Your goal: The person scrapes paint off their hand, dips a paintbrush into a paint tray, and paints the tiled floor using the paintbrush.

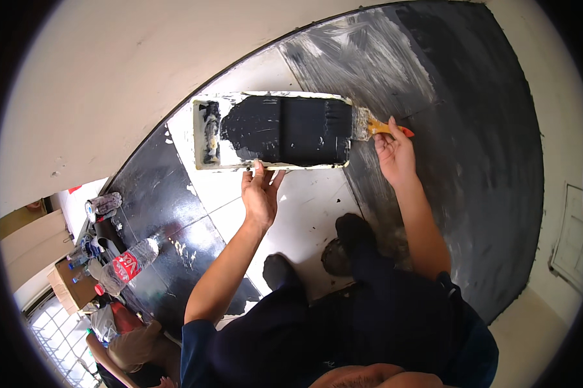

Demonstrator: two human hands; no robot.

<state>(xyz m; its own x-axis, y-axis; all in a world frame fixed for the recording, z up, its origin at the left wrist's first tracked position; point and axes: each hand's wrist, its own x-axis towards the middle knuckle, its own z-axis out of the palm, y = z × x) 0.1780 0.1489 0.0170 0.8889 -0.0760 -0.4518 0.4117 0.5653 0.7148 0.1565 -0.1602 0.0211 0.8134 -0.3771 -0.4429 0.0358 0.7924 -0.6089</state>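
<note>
Head view: I see my left hand (260,199), forearm slanting, thumb and fingers clamped on the near rim of a smeared white rectangular tray (228,154) of smooth black paint (311,132); at its right end, my right hand (398,158) grips an orange-handled brush (373,125).

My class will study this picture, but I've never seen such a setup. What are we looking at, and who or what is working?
There is no machine: a person works bare-handed. The single picture comes from a wide camera on their head, looking down, so straight edges look bent. The left hand grips the near edge of a white tray holding black paint. The right hand holds a brush by its handle, bristles at the tray's right end. Below, the floor is partly white, partly dark and streaked. A clear bottle is at the left.
</note>
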